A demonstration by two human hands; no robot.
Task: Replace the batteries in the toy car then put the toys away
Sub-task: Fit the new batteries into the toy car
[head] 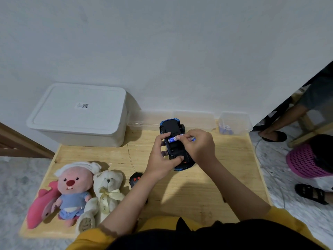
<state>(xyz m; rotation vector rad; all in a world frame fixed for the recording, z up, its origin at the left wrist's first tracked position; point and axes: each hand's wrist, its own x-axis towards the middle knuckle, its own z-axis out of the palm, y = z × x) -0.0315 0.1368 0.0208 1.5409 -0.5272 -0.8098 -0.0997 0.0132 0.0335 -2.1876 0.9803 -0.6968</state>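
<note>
Car: upturned blue-and-black plastic toy car [175, 147], mid-desk on pale wooden desk [225, 168].
Left hand [163, 157]: fingers clamped around car.
Right hand [199, 144]: fingers pinching blue cylindrical battery [172, 139] at open compartment.

A pale wooden table [225, 159] stands against a plain white wall [162, 42], on a speckled grey floor [14, 186]. A brown wooden board [21, 143] leans at the left edge of the scene. To the right, off the table, a pink mesh basket [302, 163] sits on the floor, with a black sandal [312, 193] just below it. Further back, someone's foot in a dark slipper [274, 136] rests near a wooden stool leg [306, 123].
</note>
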